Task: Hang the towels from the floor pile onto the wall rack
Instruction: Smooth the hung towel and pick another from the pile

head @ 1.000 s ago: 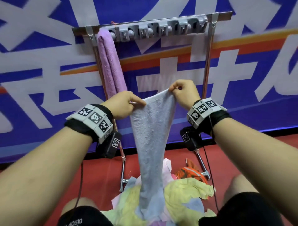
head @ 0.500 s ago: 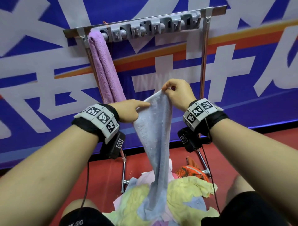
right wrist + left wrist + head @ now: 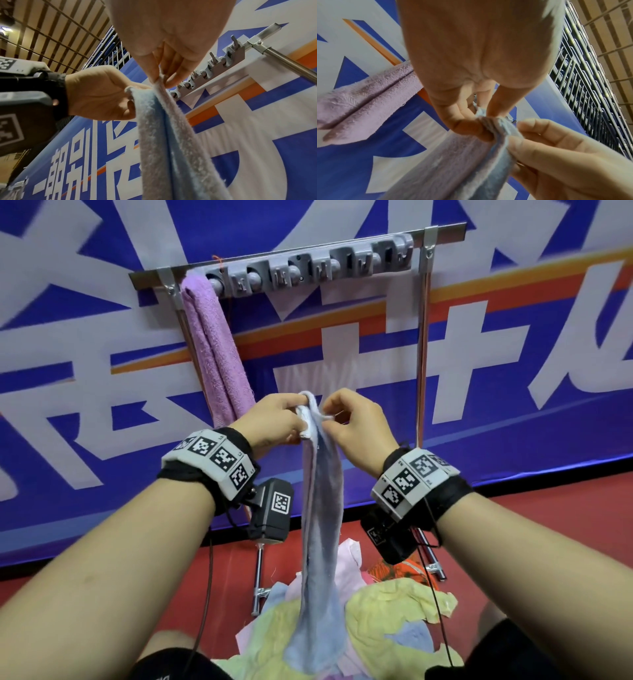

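Both hands meet at the top edge of a pale blue terry towel (image 3: pixel 322 508): the left hand (image 3: pixel 270 419) bunches the gathered corner in a closed grip of thumb and curled fingers, while the right hand (image 3: pixel 356 426) pinches the neighbouring edge between thumb and fingertips (image 3: pixel 173 79). The towel hangs straight down from that double grip, folded lengthwise, its lower end reaching the floor pile of yellow, pink and blue towels (image 3: pixel 383 621), beside an orange cloth (image 3: pixel 394 571).

Each wrist carries a grey band of black-and-white square code markers (image 3: pixel 214 460) over a black strap, with a black camera unit slung beneath.

The red floor (image 3: pixel 548 529) runs back to a wall-wide blue banner (image 3: pixel 513 344) printed with large white Chinese characters and an orange stripe; the right wrist view shows smaller white characters, which cannot be read surely.

Above the hands stands the rack: a metal crossbar on two slim uprights bearing a grey strip of clips and hooks (image 3: pixel 315 270). A folded lilac terry towel (image 3: pixel 215 347) occupies the leftmost clip, hanging against the left upright. The clips to its right stand free, and open banner shows between the uprights above the hands.
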Demonstrator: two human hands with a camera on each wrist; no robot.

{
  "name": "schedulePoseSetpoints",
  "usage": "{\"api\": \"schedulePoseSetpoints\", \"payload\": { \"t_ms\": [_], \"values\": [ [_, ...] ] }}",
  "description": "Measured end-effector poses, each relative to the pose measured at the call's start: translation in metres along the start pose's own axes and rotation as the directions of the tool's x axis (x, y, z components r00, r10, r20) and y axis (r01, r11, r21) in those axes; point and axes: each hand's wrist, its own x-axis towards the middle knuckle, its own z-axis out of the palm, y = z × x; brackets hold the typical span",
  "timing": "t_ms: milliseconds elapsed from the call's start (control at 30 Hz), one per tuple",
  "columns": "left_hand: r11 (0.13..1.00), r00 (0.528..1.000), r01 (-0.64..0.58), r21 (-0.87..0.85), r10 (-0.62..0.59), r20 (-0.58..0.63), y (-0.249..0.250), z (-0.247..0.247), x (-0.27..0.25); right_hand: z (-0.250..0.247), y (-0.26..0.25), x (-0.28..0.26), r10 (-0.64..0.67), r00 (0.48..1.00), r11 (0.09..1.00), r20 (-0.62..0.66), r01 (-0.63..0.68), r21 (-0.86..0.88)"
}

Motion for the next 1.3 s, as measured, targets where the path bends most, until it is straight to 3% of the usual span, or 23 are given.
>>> {"api": "schedulePoseSetpoints", "payload": {
  "t_ms": [200, 333, 467, 567, 867, 1067, 1300],
  "values": [
    [0.971, 0.983, -0.024, -0.238, -0.020, -0.182, 0.004, 0.012, 0.002, 0.006, -0.004, -0.007, 0.011, 0.997, 0.998, -0.081, -0.006, 0.059],
    [0.940, 0.977, -0.021, -0.340, -0.053, -0.207, 0.003, 0.019, 0.002, 0.005, -0.006, -0.007, 0.040, 0.992, 0.998, -0.122, -0.034, 0.051],
    [0.935, 0.984, -0.053, -0.352, -0.012, -0.179, 0.001, 0.023, 0.000, 0.004, -0.004, -0.006, 0.071, 0.982, 0.997, -0.173, -0.062, 0.052],
    [0.933, 0.974, -0.089, -0.350, 0.008, -0.227, -0.003, 0.024, -0.001, 0.004, -0.003, -0.004, 0.076, 0.978, 0.996, -0.194, -0.067, 0.052],
    [0.952, 0.922, -0.201, -0.232, 0.104, -0.374, -0.010, 0.028, -0.002, 0.005, -0.006, -0.002, 0.105, 0.976, 0.994, -0.191, -0.095, 0.061],
    [0.961, 0.862, -0.237, -0.141, 0.141, -0.487, -0.012, 0.027, -0.002, 0.005, -0.012, -0.006, 0.111, 0.984, 0.990, -0.140, -0.097, 0.102],
    [0.958, 0.884, -0.232, -0.166, 0.136, -0.448, -0.012, 0.028, -0.002, 0.003, -0.018, -0.008, 0.104, 0.982, 0.990, -0.159, -0.087, 0.110]
  ]
}}
